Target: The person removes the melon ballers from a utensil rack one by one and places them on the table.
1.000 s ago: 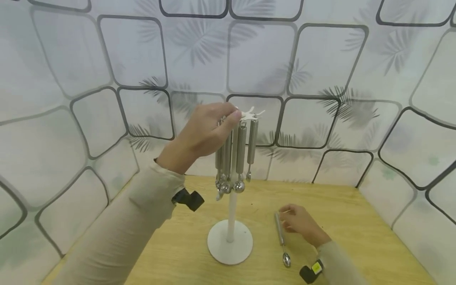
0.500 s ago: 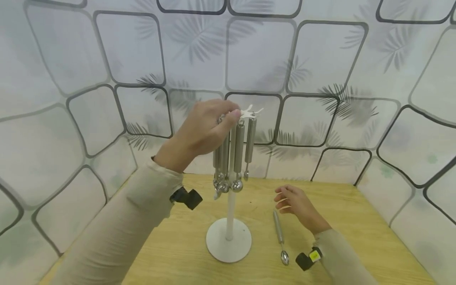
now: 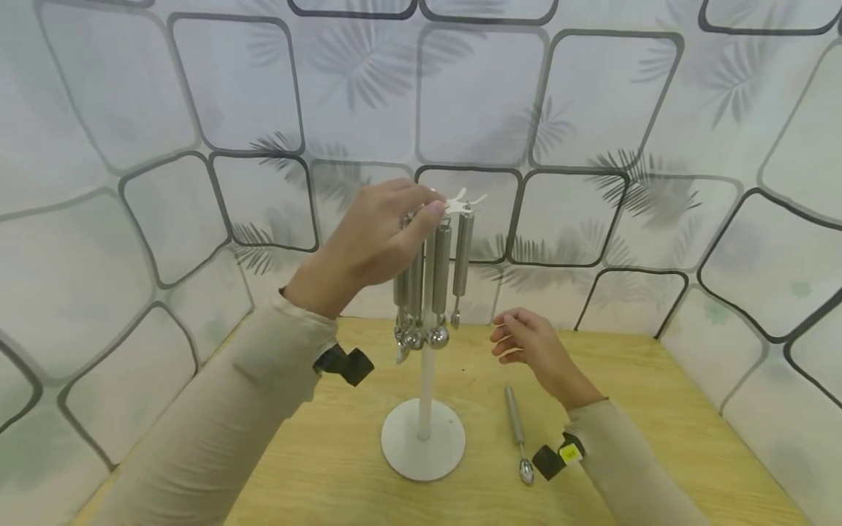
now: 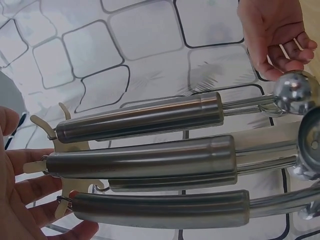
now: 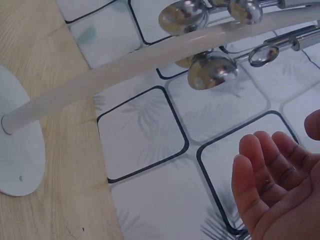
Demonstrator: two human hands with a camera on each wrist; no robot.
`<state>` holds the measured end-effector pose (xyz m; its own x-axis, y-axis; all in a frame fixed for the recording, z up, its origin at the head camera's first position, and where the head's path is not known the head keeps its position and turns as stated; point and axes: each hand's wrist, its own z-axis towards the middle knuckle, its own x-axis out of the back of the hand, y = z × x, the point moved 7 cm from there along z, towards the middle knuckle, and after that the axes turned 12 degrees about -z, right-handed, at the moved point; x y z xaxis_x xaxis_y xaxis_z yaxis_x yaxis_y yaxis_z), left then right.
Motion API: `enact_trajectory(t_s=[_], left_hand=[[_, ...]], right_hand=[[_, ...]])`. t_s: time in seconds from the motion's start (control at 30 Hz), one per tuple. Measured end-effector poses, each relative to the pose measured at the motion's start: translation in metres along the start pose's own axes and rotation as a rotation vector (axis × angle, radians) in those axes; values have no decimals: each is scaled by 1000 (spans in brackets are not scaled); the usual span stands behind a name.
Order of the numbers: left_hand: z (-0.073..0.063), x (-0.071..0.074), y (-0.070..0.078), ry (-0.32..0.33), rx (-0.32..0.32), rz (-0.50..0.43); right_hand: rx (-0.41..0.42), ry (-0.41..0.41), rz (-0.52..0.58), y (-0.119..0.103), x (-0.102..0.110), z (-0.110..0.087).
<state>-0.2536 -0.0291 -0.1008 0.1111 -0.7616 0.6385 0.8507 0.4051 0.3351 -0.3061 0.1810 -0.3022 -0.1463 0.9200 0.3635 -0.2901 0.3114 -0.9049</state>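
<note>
My left hand (image 3: 381, 237) holds the top of a white utensil stand (image 3: 426, 380), its fingers around the hooks (image 4: 50, 132). Several steel-handled scoops (image 4: 145, 160) hang from those hooks, with shiny round heads (image 5: 212, 70) pointing down. My right hand (image 3: 536, 351) is in the air to the right of the stand, palm toward it, fingers loosely bent and holding nothing. Below that hand, another scoop (image 3: 516, 424) lies on the table, its oval head toward me. In the right wrist view, the right hand's fingers (image 5: 270, 175) are apart from the hanging scoops.
The stand's round white base (image 3: 423, 456) rests on a light wooden table (image 3: 316, 453). Patterned cloth walls (image 3: 480, 95) enclose the table at the back and on both sides.
My right hand has moved from beside the scoop on the table, rising and going away from me toward the hanging scoops. The scoop stays on the table; my left hand stays at the stand's top.
</note>
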Motion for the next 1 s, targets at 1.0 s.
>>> enact_trajectory(t_s=[1.0], left_hand=[[0, -1, 1, 8, -3, 30]], right_hand=[[124, 39, 72, -68, -14, 26]])
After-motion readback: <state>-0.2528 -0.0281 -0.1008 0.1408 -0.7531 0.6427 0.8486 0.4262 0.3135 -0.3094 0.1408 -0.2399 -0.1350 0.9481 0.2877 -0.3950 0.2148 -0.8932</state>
